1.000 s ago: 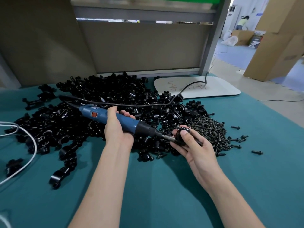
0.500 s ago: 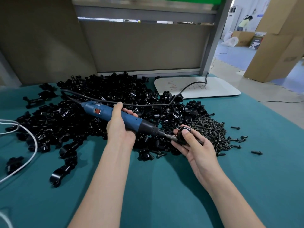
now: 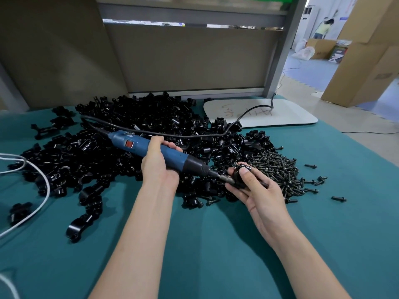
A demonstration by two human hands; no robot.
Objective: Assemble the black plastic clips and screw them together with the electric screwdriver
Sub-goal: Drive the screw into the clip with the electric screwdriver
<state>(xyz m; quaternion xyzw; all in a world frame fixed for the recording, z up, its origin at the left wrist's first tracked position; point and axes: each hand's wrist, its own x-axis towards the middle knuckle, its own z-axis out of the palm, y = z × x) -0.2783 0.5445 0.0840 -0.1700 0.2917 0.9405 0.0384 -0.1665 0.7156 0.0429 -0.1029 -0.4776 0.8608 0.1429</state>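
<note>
A: Clip (image 3: pixel 240 175) position?
B: Just beside screw pile (image 3: pixel 278 169); right hand (image 3: pixel 257 190) fingers clamped round it.
A: Handling?
B: Judged light, stiff, slick; hold its sides. Left hand (image 3: pixel 159 167) fingers wrap electric screwdriver (image 3: pixel 155 151).

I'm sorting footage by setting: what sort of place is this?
Probably a small factory or workshop assembly bench: a heap of identical black plastic clips beside a pile of dark metal screws, a corded blue electric screwdriver in use, and tall brown cardboard boxes behind.
</note>
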